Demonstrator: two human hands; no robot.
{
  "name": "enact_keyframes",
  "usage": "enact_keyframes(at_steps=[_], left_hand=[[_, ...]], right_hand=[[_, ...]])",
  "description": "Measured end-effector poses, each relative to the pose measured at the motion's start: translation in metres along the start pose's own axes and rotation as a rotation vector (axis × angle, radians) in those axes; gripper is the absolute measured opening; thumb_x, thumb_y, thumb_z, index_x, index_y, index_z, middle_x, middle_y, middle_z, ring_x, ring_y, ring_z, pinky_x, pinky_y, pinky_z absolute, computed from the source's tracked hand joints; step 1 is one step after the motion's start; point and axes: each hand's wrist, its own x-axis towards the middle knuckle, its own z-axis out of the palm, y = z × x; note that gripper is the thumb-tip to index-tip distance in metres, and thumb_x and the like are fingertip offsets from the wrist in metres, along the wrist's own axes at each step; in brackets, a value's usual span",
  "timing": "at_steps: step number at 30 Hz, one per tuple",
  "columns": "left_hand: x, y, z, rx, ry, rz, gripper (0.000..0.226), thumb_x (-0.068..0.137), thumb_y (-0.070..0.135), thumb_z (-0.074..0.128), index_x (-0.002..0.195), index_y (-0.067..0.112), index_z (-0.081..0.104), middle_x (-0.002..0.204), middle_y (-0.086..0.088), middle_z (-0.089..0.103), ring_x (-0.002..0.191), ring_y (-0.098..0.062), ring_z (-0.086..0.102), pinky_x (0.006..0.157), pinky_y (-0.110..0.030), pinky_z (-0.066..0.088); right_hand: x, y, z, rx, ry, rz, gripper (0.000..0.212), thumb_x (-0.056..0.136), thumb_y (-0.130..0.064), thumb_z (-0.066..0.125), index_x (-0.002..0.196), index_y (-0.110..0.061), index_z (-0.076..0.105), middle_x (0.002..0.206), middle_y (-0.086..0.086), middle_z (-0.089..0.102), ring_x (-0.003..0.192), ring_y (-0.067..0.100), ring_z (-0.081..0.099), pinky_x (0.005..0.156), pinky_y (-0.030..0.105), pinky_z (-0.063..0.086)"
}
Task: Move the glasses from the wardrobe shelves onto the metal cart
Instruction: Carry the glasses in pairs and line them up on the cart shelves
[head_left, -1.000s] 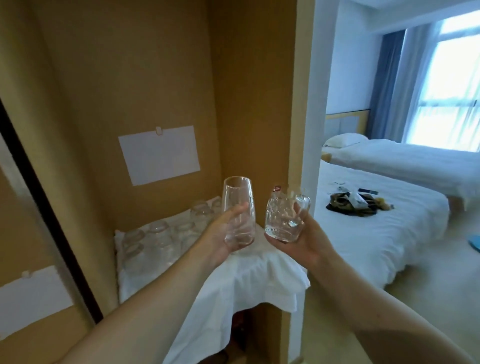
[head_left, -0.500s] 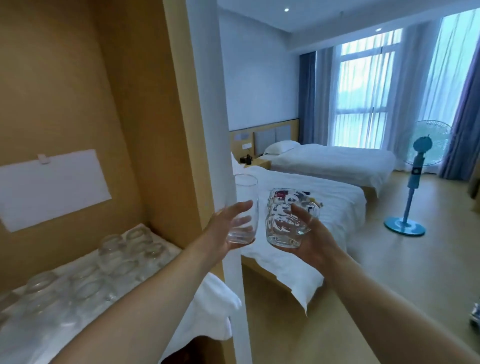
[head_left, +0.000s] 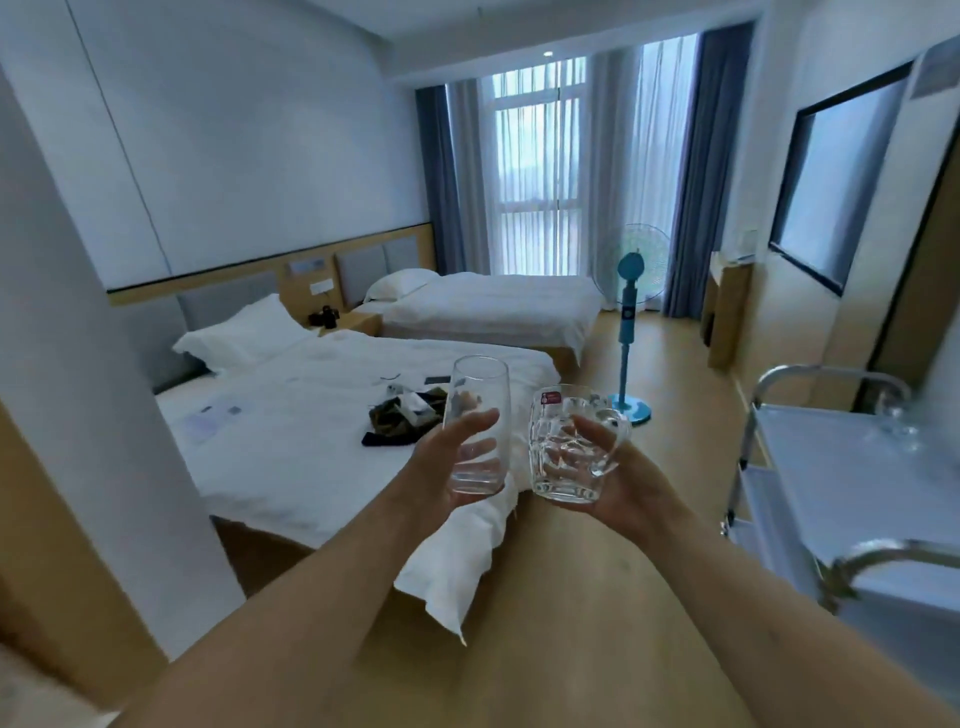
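Observation:
My left hand (head_left: 441, 457) grips a tall plain clear glass (head_left: 480, 410) upright, fingers wrapped round its lower half. My right hand (head_left: 613, 483) holds a dimpled glass mug (head_left: 561, 441) with a small red sticker near its rim, fingers curled round its far side. Both are held out in front of me at chest height, almost touching. The metal cart (head_left: 841, 467) stands at the right edge with a pale top shelf and tubular rails; a small clear glass (head_left: 893, 421) sits on its far end. The wardrobe shelves are out of view.
A bed (head_left: 322, 426) with white sheets and dark clothes lies ahead on the left, its sheet corner hanging toward me. A second bed (head_left: 493, 306) is behind it. A blue standing fan (head_left: 629, 312) is on the wooden floor. A white pillar (head_left: 78, 364) rises at the left.
My view has swung right, away from the wardrobe shelf of glasses and into the room. The cart has come into view at the right. Both hands keep holding their glasses.

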Motion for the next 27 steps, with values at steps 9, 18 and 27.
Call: enact_keyframes(at_steps=[9, 18, 27], left_hand=[[0.11, -0.029, 0.078, 0.008, -0.146, -0.19, 0.072, 0.069, 0.043, 0.088, 0.13, 0.023, 0.056, 0.125, -0.014, 0.068, 0.11, -0.033, 0.069, 0.074, -0.04, 0.062], [0.24, -0.042, 0.126, -0.094, -0.372, -0.272, 0.089, 0.065, 0.041, 0.089, 0.141, 0.019, 0.048, 0.127, -0.019, 0.065, 0.105, -0.034, 0.071, 0.082, -0.046, 0.06], [0.364, -0.003, 0.161, -0.107, -0.62, -0.29, 0.068, 0.075, 0.04, 0.081, 0.131, 0.012, 0.055, 0.106, -0.015, 0.075, 0.089, -0.031, 0.072, 0.083, -0.046, 0.058]], right_hand=[[0.023, -0.049, -0.102, -0.003, 0.145, -0.077, 0.047, 0.073, -0.027, 0.087, 0.115, -0.01, 0.074, 0.112, 0.014, 0.07, 0.1, 0.032, 0.071, 0.085, 0.053, 0.056], [0.069, -0.084, -0.159, 0.027, 0.322, -0.188, 0.092, 0.063, -0.026, 0.095, 0.142, -0.004, 0.054, 0.123, 0.017, 0.063, 0.109, 0.036, 0.063, 0.097, 0.053, 0.052], [0.139, -0.136, -0.192, 0.016, 0.478, -0.336, 0.047, 0.083, -0.034, 0.076, 0.122, -0.009, 0.065, 0.113, 0.015, 0.066, 0.1, 0.035, 0.067, 0.111, 0.062, 0.037]])
